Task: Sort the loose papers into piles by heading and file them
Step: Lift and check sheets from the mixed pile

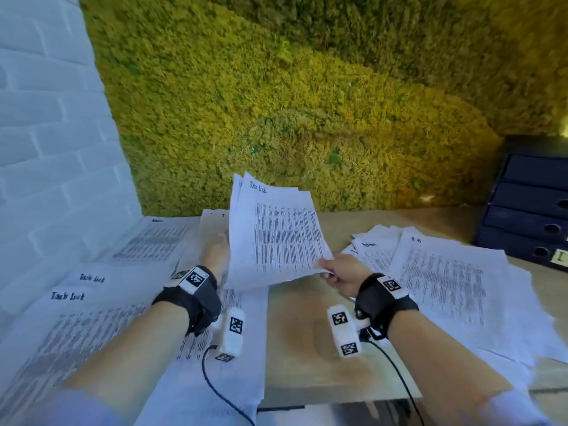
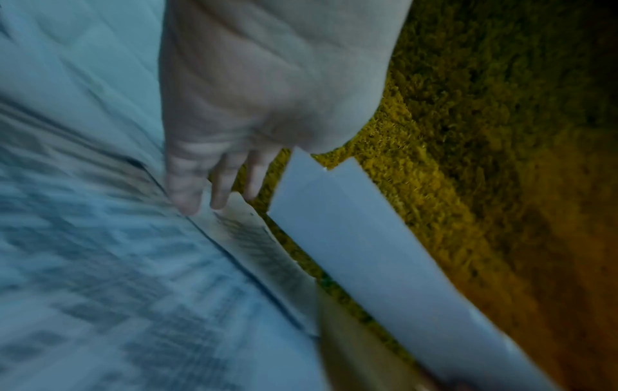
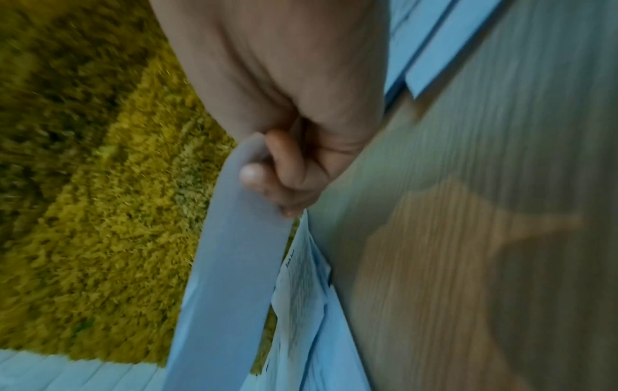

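My right hand [image 1: 335, 272] pinches the lower right corner of a few printed sheets [image 1: 276, 235] headed "Task List" and holds them tilted up over the middle of the desk. In the right wrist view the thumb and curled fingers [image 3: 267, 174] clamp the sheets [image 3: 234, 251]. My left hand [image 1: 215, 250] is just left of the raised sheets, partly hidden by them. Its fingers [image 2: 187, 185] are straight and point down at the papers lying on the desk [image 2: 100, 238]; the raised sheets [image 2: 351, 251] hang to its right.
A "Task List" pile [image 1: 76, 296] lies at the near left and another pile [image 1: 153, 241] behind it by the white brick wall. A large pile [image 1: 445, 287] and loose sheets [image 1: 375, 241] lie on the right. Dark blue file boxes [image 1: 528, 210] stand far right. Bare wooden desk [image 1: 307, 333] shows between my arms.
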{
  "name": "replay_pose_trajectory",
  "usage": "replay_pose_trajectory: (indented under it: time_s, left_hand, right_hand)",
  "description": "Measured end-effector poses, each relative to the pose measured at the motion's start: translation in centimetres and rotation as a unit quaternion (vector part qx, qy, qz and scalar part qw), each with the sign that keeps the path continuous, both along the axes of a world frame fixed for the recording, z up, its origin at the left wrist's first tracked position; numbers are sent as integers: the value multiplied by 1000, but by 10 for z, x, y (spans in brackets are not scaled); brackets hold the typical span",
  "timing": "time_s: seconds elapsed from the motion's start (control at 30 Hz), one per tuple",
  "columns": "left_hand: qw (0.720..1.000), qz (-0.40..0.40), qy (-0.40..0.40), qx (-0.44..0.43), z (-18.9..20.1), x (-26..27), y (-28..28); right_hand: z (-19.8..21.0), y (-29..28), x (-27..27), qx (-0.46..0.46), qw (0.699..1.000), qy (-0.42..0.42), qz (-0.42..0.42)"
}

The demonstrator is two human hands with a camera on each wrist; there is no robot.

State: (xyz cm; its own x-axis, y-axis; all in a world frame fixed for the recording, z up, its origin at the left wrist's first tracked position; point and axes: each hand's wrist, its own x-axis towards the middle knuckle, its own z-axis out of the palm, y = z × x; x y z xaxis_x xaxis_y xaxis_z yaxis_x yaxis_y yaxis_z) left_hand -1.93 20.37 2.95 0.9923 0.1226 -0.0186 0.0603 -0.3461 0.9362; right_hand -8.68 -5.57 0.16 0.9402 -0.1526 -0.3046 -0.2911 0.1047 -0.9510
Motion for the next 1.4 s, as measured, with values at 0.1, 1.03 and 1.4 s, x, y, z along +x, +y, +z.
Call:
replay_pose_trajectory:
  time_s: [0.1,1.03,1.4]
  left_hand:
    - [986,2,97,134,-13,-10,37]
    - [906,-385,171,37,-24,-80,-234]
    - [907,-310,211,-191,-54,-69,-231]
  right_hand:
    - [-10,38,33,40,999,24,-9]
    - [8,-121,-88,-628,730,192,191]
    - [15,-149,-104,-488,863,100,89]
